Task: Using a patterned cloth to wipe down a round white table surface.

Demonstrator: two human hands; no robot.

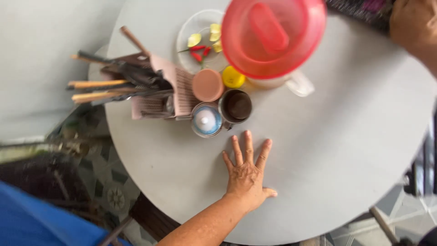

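Round grey table over patterned floor | pink utensil caddy sits left | left hand flat, fingers spread, holding nothing, just below untouched condiment jars | red-lidded pitcher stands behind | right hand top corner, grip unclear.

My right hand cut off by the top right corner, its fingers out of sight, red lid blurred and cropped at the top edge, hiding most of the jug below, counter rim cut at the bottom, dark jar contents unclear
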